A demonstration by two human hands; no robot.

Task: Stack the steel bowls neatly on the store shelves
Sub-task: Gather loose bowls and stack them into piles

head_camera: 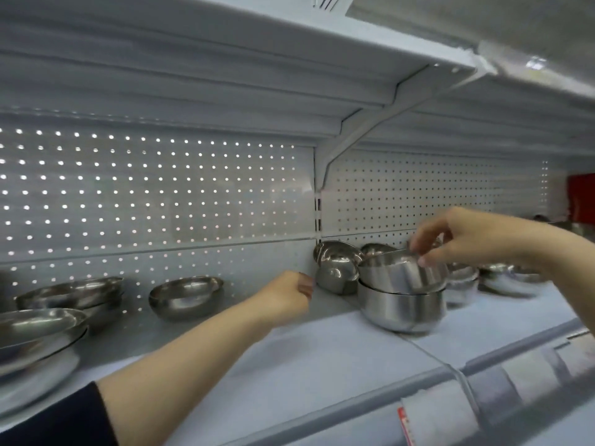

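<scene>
Step in hand: nesting a small steel bowl (401, 275) into the larger bowl (402, 312) that sits on the shelf (322, 365), right of the upright.
Right hand (463, 239): fingers curled down, pinching the small bowl's rim at its far right edge; fingertips (421, 261) on the rim.
Small bowl: sits tilted inside the larger bowl, not yet level; whether fully seated cannot be told.
Left hand (288, 296): loosely closed near the back panel (161, 194), just left of a tipped bowl (336, 280); appears to hold nothing, though the fingers are partly hidden.
Tipped bowls: two (335, 254) lean on their sides against the back panel, just behind and left of the stack.
Other stock: shallow dishes (70, 292) piled at far left, a single bowl (185, 297) beside them, more bowls (512, 278) at right, blurred.
Progress (judged): partway; one stack forming, several bowls loose.
Next move calls for: levelling the small bowl so the rims sit parallel, then releasing it; the left hand is placed to take the tipped bowl.
Risk (judged): smooth steel may slide or rock if let go while tilted.
</scene>
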